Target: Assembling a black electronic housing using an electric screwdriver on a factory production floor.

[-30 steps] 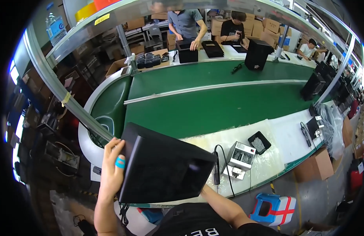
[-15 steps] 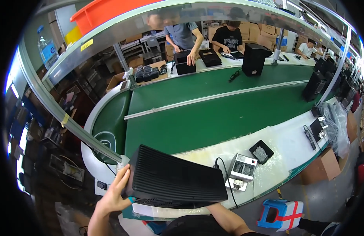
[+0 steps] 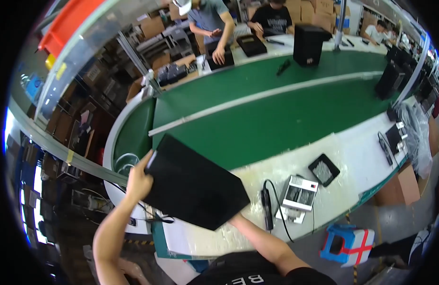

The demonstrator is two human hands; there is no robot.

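Note:
A black speaker cabinet [image 3: 193, 185] with tapered sides is tilted in the air over the near left part of the bench. At its left edge, my left hand [image 3: 141, 179] is closed round the side. My right hand [image 3: 236, 219] supports it at the lower right; those fingers are hidden behind the cabinet. A dark cable [image 3: 160, 219] shows below its lower left side. Just right of the cabinet, a black electric screwdriver [image 3: 267, 209] lies on the bench, closest to my right hand. Beyond it stands a white screw feeder [image 3: 300, 193].
A black tray of screws [image 3: 325, 170] sits behind the feeder. The green conveyor belt [image 3: 257, 130] runs across, carrying a black speaker [image 3: 308, 45] on its far lane. Co-workers are at the far side. A metal post [image 3: 58, 142] rises at the left. A blue and white stool [image 3: 346, 244] stands on the floor.
The cabinet has been turned in my hands, so a smooth face shows instead of the ribbed one, and it moved slightly left. The view has shifted, and the screwdriver is now uncovered.

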